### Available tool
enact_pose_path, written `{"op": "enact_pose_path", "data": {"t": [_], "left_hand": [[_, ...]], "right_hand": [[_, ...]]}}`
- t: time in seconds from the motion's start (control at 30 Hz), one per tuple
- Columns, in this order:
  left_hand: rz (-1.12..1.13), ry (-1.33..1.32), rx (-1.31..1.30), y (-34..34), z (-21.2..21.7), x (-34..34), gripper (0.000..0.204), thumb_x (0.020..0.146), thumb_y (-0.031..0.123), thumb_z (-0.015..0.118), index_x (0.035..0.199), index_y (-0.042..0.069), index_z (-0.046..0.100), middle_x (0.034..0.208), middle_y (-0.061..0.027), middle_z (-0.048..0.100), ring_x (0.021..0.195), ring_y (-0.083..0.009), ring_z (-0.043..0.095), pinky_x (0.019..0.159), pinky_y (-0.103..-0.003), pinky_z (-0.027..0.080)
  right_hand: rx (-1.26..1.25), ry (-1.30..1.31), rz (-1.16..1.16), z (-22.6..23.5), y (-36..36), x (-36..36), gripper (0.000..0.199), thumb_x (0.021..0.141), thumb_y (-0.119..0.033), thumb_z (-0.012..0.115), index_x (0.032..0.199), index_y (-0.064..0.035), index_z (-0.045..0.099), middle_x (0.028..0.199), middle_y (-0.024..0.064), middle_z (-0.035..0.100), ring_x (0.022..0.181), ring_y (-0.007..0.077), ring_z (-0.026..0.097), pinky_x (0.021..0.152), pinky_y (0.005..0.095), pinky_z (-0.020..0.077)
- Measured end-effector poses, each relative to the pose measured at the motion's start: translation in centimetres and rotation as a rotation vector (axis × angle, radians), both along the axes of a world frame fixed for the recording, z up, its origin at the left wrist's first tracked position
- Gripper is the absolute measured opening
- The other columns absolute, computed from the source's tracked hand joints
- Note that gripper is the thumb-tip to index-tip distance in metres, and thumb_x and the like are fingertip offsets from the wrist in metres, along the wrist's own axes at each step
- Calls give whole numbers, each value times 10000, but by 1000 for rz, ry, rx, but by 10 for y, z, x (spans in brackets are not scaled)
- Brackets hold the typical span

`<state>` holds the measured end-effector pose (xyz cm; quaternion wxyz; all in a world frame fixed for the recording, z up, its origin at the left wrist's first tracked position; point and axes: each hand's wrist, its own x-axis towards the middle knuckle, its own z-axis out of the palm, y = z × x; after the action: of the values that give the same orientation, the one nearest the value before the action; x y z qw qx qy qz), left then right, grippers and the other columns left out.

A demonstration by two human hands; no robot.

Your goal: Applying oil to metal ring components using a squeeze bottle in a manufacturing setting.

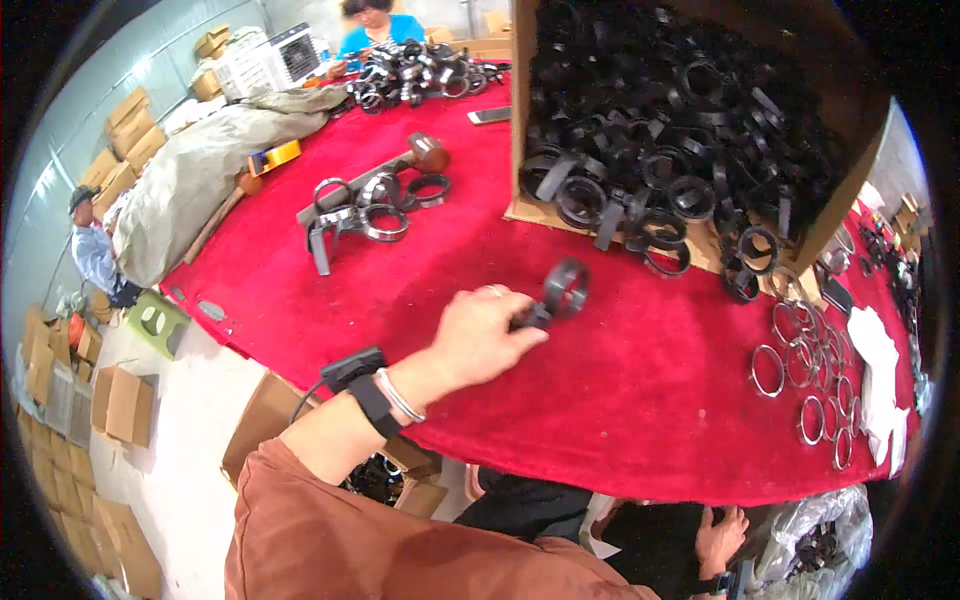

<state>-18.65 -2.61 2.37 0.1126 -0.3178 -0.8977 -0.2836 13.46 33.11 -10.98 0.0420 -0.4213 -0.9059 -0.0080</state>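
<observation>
At the frame's centre, the nearer left hand (487, 335) is pinching a black ringed part (553, 296) in a closed grip, its length slanting toward the upper right, while the right hand (722, 542) is showing lower right, its hold impossible to tell.

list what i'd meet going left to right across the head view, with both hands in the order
green stool → yellow object → cluster of ring parts → left hand → black ring piece in its grip → right hand → loose silver rings → crumpled white item
</observation>
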Motion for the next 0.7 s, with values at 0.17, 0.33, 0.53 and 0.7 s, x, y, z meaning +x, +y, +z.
{"op": "enact_pose_path", "data": {"t": [0.17,0.33,0.53,0.7], "left_hand": [[-202,-38,32,84,-4,13,327,730,315,693,928,63,626,821,-108,601,798,-286,591,708,-402,451],[-220,123,59,132,2,12,558,687,394,724,1067,19,561,1090,-130,500,1058,-300,441,884,-439,353],[-201,496,-58,145,40,-11,814,647,522,693,1286,79,452,1385,-141,340,1292,-338,262,1027,-549,185],[-608,413,-230,197,43,26,857,655,520,686,1357,142,373,1459,-129,243,1353,-328,177,1030,-647,58]], "right_hand": [[4,4,22,-1,-1,-8,403,751,-308,662,1044,-57,547,1086,147,547,1046,357,472,830,481,412],[-56,-8,32,14,-6,-3,474,754,-373,655,1086,-52,546,1100,159,542,1046,344,473,818,463,412],[-23,81,27,22,-8,5,419,721,-374,674,992,-70,576,1036,124,559,1030,323,477,822,452,392],[-57,122,40,39,-12,-6,362,703,-363,680,943,-100,617,991,93,579,1007,296,488,803,436,381]]}}
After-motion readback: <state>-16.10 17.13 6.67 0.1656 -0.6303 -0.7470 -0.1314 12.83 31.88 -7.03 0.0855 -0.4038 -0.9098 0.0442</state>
